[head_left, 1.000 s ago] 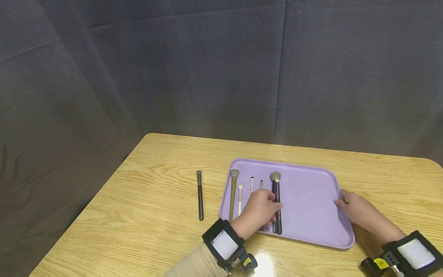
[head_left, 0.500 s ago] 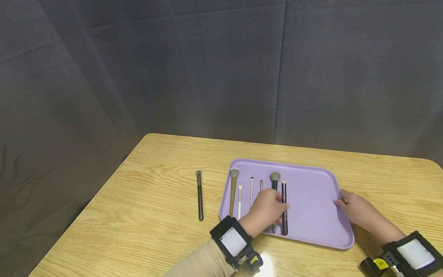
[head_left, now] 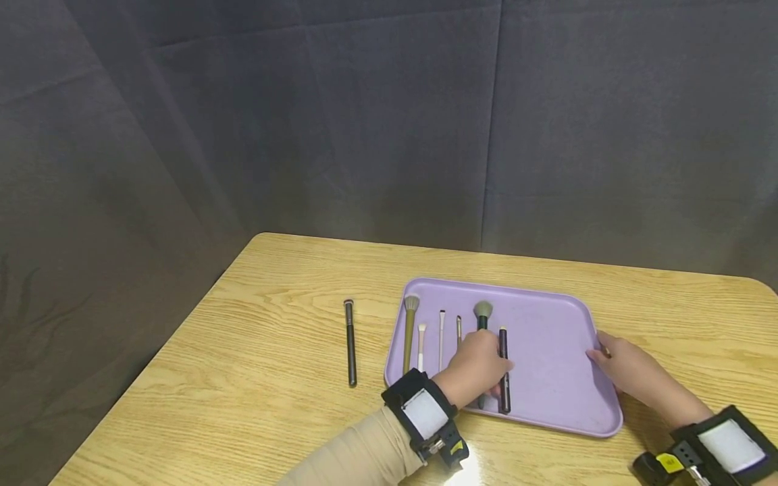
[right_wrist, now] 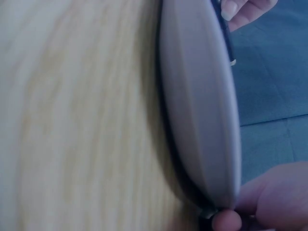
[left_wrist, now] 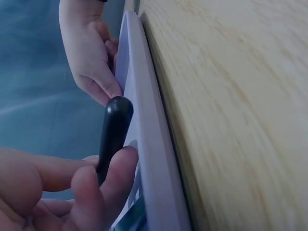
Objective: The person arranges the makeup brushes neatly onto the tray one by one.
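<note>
My left hand [head_left: 477,364] pinches a dark-handled makeup brush [head_left: 505,398] with a small pale tip, over the purple tray [head_left: 547,337]. In the left wrist view the rounded handle end [left_wrist: 114,120] stands out between thumb and fingers. A green-handled brush with a fluffy head [head_left: 483,309] lies partly under that hand. My right hand [head_left: 632,371] grips the tray's right rim, thumb on top; in the right wrist view its fingertip [right_wrist: 227,220] curls at the edge. Farther left on the tray lie an olive brush [head_left: 410,331] and several slim brushes, such as a white-handled one [head_left: 421,347].
A black makeup brush [head_left: 351,344] lies alone on the wooden table [head_left: 255,364], left of the tray. Behind the table hangs a dark grey cloth [head_left: 389,135]. The table's left edge slants down toward the viewer.
My left hand has slid right with the dark brush, drawing it away from the green-handled brush and slightly nearer to me. The right hand and the tray have stayed put.
</note>
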Action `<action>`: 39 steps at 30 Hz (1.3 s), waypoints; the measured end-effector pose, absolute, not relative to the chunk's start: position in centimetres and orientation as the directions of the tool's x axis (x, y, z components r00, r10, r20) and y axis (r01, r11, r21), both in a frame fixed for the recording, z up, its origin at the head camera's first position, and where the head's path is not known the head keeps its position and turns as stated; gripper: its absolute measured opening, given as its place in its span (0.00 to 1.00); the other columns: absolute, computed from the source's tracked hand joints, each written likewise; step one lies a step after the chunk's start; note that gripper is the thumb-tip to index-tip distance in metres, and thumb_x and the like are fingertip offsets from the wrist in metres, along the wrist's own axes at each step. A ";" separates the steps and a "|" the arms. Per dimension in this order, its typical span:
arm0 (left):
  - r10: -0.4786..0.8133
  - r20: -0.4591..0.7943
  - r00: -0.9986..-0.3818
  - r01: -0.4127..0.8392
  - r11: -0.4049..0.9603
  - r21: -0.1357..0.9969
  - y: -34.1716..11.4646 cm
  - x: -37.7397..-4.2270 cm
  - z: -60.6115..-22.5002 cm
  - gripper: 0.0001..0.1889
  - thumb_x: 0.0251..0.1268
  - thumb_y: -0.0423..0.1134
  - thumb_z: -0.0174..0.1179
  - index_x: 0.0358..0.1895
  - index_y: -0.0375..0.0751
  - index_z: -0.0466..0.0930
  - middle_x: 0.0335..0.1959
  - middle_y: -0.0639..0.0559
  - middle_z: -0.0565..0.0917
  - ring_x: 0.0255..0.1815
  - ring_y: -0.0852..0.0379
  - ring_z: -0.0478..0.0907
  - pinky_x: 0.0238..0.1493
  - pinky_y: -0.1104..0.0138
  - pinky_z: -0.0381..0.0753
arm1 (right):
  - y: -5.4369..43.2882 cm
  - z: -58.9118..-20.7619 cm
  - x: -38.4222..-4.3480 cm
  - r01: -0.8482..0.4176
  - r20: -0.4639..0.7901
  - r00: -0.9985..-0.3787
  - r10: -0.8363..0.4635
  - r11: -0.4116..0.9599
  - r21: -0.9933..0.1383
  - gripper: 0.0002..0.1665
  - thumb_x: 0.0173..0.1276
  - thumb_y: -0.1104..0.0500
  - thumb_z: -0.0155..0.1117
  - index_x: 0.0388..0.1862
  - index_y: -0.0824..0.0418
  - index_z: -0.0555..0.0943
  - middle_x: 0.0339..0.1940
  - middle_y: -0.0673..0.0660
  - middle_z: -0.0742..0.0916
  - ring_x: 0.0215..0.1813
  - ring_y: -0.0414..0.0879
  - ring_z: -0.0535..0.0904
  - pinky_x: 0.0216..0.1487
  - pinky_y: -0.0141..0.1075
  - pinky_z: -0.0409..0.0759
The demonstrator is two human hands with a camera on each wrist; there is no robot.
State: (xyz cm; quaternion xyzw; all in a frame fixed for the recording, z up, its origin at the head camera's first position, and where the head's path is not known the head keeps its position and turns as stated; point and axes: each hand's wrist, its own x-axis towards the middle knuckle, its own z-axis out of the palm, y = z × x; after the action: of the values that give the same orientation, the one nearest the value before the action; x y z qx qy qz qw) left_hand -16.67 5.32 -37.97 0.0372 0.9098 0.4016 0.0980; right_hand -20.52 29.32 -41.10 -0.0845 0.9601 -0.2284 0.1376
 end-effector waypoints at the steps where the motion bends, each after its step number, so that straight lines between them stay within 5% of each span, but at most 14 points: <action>1: 0.149 -0.151 -0.977 -0.009 0.682 0.731 5.4 -16.7 -38.0 0.15 0.61 0.31 0.65 0.18 0.38 0.73 0.03 0.54 0.69 0.02 0.65 0.62 0.05 0.75 0.64 | 29.3 -41.1 -20.5 -0.100 -0.226 -0.948 -0.225 0.882 -0.461 0.35 0.77 0.60 0.48 0.62 0.91 0.53 0.57 0.88 0.67 0.54 0.76 0.73 0.43 0.54 0.81; 20: 0.156 -0.198 -0.968 -0.001 0.782 0.623 6.6 -17.1 -38.1 0.13 0.58 0.32 0.68 0.21 0.35 0.75 0.03 0.51 0.70 0.01 0.61 0.67 0.04 0.74 0.66 | 29.5 -41.2 -20.6 -0.090 -0.223 -0.950 -0.217 0.878 -0.471 0.34 0.77 0.61 0.48 0.63 0.90 0.53 0.58 0.87 0.67 0.48 0.69 0.78 0.39 0.49 0.82; 27: 0.163 -0.155 -0.974 0.047 0.820 0.571 6.6 -17.0 -38.3 0.09 0.60 0.33 0.67 0.26 0.36 0.77 0.02 0.53 0.71 0.01 0.63 0.69 0.07 0.76 0.67 | 29.5 -41.1 -20.6 -0.096 -0.213 -0.952 -0.219 0.876 -0.473 0.34 0.77 0.61 0.48 0.64 0.90 0.53 0.59 0.87 0.66 0.53 0.74 0.75 0.44 0.53 0.81; 39: 0.194 -0.098 -0.976 0.097 0.791 0.604 4.8 -16.6 -37.6 0.09 0.64 0.35 0.64 0.31 0.32 0.80 0.05 0.54 0.72 0.03 0.65 0.69 0.08 0.75 0.67 | 29.3 -40.9 -20.4 -0.122 -0.180 -0.956 -0.232 0.872 -0.475 0.31 0.76 0.63 0.48 0.63 0.90 0.54 0.56 0.87 0.69 0.47 0.69 0.79 0.40 0.50 0.82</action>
State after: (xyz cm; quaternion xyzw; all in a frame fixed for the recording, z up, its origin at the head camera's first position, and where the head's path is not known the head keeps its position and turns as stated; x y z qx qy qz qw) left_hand -16.58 4.81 -37.62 0.0771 0.9431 0.3139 0.0774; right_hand -20.42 29.32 -40.95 -0.0919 0.9603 -0.2360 0.1165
